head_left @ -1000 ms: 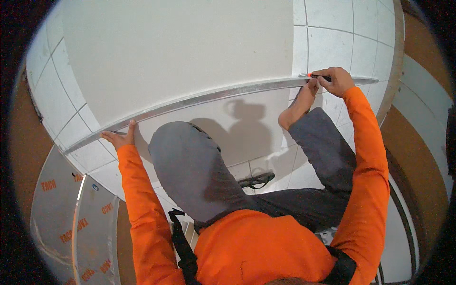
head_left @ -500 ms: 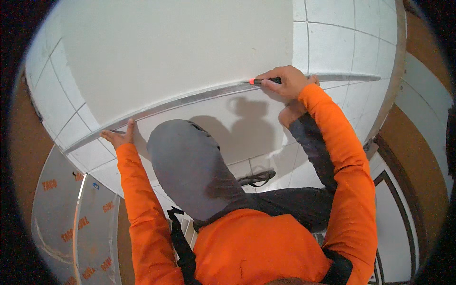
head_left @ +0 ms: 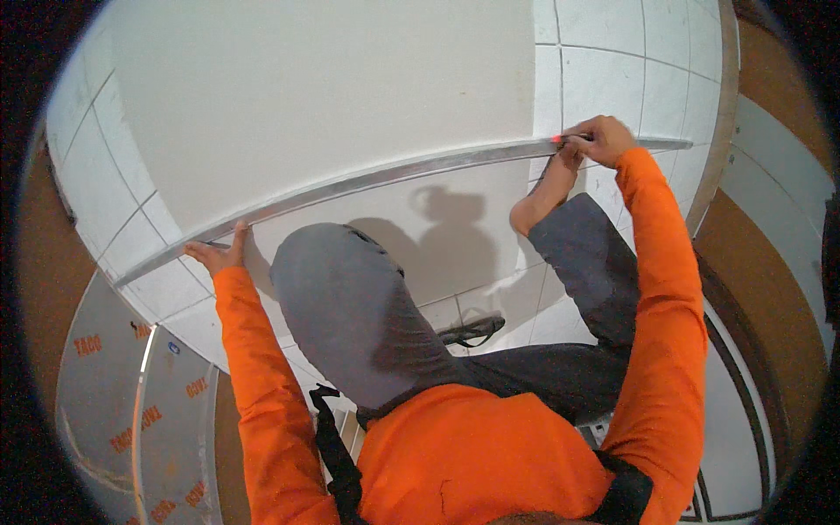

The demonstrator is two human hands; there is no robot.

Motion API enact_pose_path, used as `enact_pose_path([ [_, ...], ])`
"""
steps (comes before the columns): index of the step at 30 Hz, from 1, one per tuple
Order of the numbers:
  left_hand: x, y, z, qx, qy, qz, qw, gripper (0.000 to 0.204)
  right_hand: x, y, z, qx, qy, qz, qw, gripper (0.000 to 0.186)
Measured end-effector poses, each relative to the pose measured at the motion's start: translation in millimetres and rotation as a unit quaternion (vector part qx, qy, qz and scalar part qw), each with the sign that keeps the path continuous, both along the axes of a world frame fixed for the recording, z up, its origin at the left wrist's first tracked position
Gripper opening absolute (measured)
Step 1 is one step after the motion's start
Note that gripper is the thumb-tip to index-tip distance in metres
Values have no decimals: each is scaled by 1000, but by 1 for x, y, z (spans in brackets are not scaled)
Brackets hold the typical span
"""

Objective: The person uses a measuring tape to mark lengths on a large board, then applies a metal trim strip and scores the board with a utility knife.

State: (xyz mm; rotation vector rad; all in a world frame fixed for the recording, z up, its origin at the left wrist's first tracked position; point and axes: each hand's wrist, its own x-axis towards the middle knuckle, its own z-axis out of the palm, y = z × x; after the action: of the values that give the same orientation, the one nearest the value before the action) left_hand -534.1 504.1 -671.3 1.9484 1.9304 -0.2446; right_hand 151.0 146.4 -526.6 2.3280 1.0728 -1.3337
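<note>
A long metal straightedge (head_left: pixel 376 181) lies across a large pale grey sheet (head_left: pixel 332 87), running past both its sides. My left hand (head_left: pixel 220 255) presses on the bar near its left end, thumb and fingers spread across it. Toward the bar's right end, my right hand (head_left: pixel 610 140) grips a slim black utility knife with a red-orange end (head_left: pixel 557 139). That end rests at the bar's far edge, just beyond the sheet's right side; the blade itself is too small to make out. My bare right foot (head_left: pixel 547 188) has its toes on the bar below this hand.
White floor tiles (head_left: pixel 604 79) border the sheet. My bent left knee (head_left: pixel 324 262) is over its near part. A black sandal (head_left: pixel 477 330) lies between my legs. Grey printed boards (head_left: pixel 105 376) are at lower left, and a white panel with dark trim (head_left: pixel 731 420) is at lower right.
My right hand has slid the knife rightward along the bar, from over the sheet to past its right side. My right knee has shifted right. The left hand stays in place.
</note>
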Motion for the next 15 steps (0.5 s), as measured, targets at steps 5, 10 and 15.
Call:
enact_pose_path([
  [5,25,-7,10,-16,-30,15,999,160,3,-2,23,18,6,-64,998,30],
  [10,15,-1,7,-11,-5,6,1000,159,-97,71,-6,137,173,-109,969,34],
  [15,12,-1,5,-7,28,-5,1000,159,-138,89,-32,171,196,-73,963,32],
])
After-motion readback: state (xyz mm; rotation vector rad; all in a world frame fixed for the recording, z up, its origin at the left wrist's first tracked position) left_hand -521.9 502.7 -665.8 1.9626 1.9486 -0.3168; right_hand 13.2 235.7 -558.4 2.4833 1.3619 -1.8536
